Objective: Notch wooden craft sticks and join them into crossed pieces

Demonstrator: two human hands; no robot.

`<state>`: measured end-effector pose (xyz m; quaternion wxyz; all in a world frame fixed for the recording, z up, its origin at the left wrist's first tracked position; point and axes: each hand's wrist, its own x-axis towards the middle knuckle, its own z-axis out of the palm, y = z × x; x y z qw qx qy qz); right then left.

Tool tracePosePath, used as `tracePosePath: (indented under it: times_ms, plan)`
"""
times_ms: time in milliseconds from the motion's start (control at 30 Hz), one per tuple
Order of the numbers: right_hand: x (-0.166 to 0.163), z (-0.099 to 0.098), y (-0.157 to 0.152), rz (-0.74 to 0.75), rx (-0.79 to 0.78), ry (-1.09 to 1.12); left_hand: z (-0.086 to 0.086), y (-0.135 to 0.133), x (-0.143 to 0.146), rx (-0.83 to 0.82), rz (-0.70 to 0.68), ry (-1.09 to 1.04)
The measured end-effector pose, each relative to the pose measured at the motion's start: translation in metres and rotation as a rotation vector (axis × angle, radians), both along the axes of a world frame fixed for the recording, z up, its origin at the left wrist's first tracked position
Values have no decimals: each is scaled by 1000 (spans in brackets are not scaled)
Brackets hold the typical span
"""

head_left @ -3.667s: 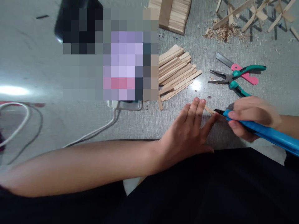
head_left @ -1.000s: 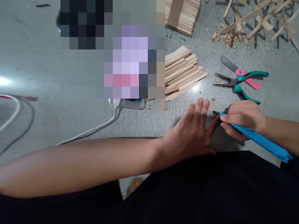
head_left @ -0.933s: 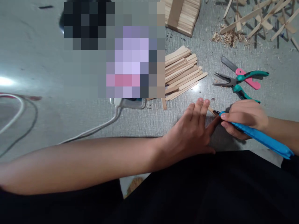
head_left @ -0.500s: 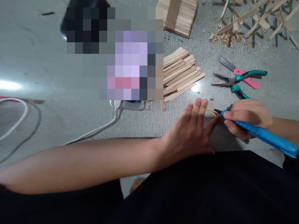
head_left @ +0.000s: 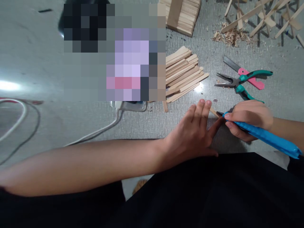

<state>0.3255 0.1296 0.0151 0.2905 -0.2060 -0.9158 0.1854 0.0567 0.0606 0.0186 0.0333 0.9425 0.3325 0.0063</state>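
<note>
My left hand (head_left: 196, 129) lies palm down with its fingers stretched out, over a wooden craft stick (head_left: 213, 111) on the table. Only a short piece of that stick shows past the fingers; the rest is hidden beneath them. Wrapped in my right hand (head_left: 248, 118) is a blue utility knife (head_left: 268, 136), its dark tip at the stick beside my left index finger. Just beyond my right hand, pliers with green handles (head_left: 235, 83) rest open across a pink-handled blade (head_left: 253, 79).
Loose craft sticks (head_left: 185, 74) lie in a pile past my left hand, with a banded bundle (head_left: 182, 15) behind. Wood shavings (head_left: 231, 36) and crossed-stick pieces (head_left: 264, 20) are at far right. A white cable (head_left: 97, 129) runs to a phone, partly blurred out.
The knife and my right hand have shifted slightly left, bringing the tip farther onto the stick. My left hand stays in place.
</note>
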Motion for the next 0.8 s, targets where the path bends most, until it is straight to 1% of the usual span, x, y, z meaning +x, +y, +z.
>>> tracePosePath:
  times_ms: [200, 400, 567, 667, 800]
  plan:
    - [-1, -4, -3, -30, 16, 14, -3, 0, -1, 68, -8, -19]
    - [-1, 1, -2, -44, -40, 28, 0, 0, -1, 57, -14, -16]
    - [-1, 4, -1, -15, -90, 14, 0, 0, -2, -5, 2, -38]
    - [-3, 5, -2, -17, -73, -10, -1, -1, -1, -11, 5, -45]
    - [-9, 9, -5, -31, -48, -61, 0, -1, 0, 21, -5, -35]
